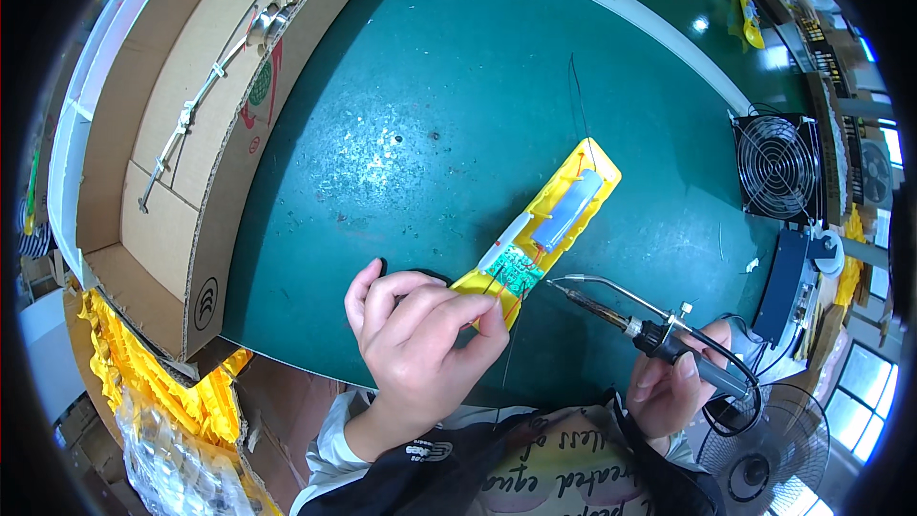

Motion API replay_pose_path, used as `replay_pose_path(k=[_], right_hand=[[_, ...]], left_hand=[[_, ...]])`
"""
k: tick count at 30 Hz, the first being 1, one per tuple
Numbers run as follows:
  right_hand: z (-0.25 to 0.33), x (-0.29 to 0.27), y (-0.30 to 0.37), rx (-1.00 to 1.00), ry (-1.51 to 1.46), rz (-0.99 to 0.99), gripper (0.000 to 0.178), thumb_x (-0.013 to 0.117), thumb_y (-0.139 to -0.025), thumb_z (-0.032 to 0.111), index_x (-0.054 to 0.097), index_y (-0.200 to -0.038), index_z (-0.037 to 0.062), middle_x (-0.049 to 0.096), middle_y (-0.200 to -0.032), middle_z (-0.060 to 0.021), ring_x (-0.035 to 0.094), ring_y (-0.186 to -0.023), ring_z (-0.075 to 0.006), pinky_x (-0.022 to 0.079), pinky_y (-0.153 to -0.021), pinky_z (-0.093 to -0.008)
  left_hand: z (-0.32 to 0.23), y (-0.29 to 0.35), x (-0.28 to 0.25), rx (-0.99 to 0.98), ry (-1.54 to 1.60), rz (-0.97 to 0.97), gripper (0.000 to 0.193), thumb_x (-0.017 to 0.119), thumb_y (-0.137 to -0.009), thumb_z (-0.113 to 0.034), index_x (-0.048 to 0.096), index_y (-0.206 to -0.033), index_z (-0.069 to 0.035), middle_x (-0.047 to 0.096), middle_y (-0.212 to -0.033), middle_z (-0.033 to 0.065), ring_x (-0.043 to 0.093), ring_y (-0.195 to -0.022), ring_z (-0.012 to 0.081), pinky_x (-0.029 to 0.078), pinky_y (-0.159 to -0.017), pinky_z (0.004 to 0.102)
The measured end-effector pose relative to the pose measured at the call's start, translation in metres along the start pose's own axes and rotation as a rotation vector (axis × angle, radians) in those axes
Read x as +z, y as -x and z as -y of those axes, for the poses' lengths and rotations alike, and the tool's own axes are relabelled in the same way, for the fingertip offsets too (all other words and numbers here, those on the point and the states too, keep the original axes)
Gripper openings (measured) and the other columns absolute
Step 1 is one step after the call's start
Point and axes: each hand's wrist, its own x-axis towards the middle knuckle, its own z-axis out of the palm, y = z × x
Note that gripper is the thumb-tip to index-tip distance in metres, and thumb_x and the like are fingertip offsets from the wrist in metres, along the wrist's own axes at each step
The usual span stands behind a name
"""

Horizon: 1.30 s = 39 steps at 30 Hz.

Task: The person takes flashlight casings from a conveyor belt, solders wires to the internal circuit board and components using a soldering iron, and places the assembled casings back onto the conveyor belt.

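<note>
A yellow plastic casing [600,161] lies slanted on the green work mat, its inside facing up. Inside it are a blue cylindrical battery [570,207] and a green circuit board [521,270] with thin red and dark wires. Over its near end, my left hand [420,330] has thumb and forefinger pinched on a thin wire by the board; the fingertips partly hide it. My right hand [673,387] grips a soldering iron [659,339] with a metal feed tube [611,282] alongside. The iron's tip is close to the board's right edge; contact cannot be made out.
An open cardboard box [229,162] on the left holds round metal parts [270,24]. A black fan [778,164] and a dark box-shaped device [783,287] stand at the right. Yellow parts in plastic [172,392] lie at lower left. A dark wire [577,86] extends beyond the casing.
</note>
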Motion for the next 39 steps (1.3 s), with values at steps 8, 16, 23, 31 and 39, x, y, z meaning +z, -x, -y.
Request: replay_pose_path(k=[8, 16, 23, 31, 39], right_hand=[[-0.002, -0.016, 0.001, 0.0, -0.013, 0.001, 0.02, 0.049, -0.08, 0.014, 0.033, -0.081, 0.0027, 0.042, -0.044, -0.0068, 0.033, -0.029, -0.0096, 0.028, -0.028, -0.0183], [0.004, -0.077, -0.026, -0.107, 0.073, 0.0, 0.023, 0.054, -0.079, 0.014, 0.035, -0.084, 0.0006, 0.045, -0.053, -0.0073, 0.042, -0.036, -0.0091, 0.034, -0.034, -0.0175], [0.0, -0.129, -0.059, -0.097, 0.082, -0.002, 0.016, 0.05, -0.08, 0.003, 0.036, -0.084, -0.0011, 0.045, -0.055, -0.007, 0.044, -0.038, -0.0091, 0.035, -0.035, -0.0174], [0.006, -0.144, -0.059, 0.123, 0.023, -0.1, 0.02, 0.053, -0.078, 0.007, 0.035, -0.082, 0.0023, 0.048, -0.052, -0.0075, 0.043, -0.037, -0.0083, 0.035, -0.034, -0.0174], [-0.006, -0.161, -0.063, 0.192, -0.063, -0.068, 0.019, 0.054, -0.077, 0.003, 0.036, -0.084, -0.0007, 0.052, -0.055, -0.0101, 0.048, -0.041, -0.0092, 0.039, -0.038, -0.0194]], left_hand=[[-0.004, 0.001, -0.004, 0.013, -0.025, 0.003, 0.015, 0.07, -0.055, -0.007, 0.06, -0.065, -0.013, 0.055, -0.063, -0.0028, 0.053, -0.069, 0.015, 0.033, -0.085, 0.0416], [-0.016, -0.022, -0.02, -0.003, 0.088, 0.059, 0.019, 0.066, -0.06, -0.003, 0.059, -0.078, -0.002, 0.056, -0.071, 0.008, 0.055, -0.069, 0.0205, 0.041, -0.078, 0.0377], [-0.044, -0.06, 0.003, -0.005, -0.321, 0.488, 0.039, 0.066, -0.064, -0.022, 0.054, -0.094, -0.001, 0.055, -0.085, 0.0137, 0.056, -0.077, 0.0283, 0.046, -0.067, 0.0345], [-0.035, -0.192, 0.058, 0.133, -0.3, 0.344, 0.037, 0.061, -0.07, -0.018, 0.051, -0.095, 0.007, 0.056, -0.088, 0.0243, 0.055, -0.08, 0.0383, 0.044, -0.074, 0.0403], [-0.008, -0.366, 0.162, 0.139, -0.381, 0.13, 0.042, 0.064, -0.068, -0.023, 0.054, -0.095, 0.007, 0.053, -0.091, 0.0234, 0.052, -0.089, 0.0353, 0.044, -0.075, 0.0379]])
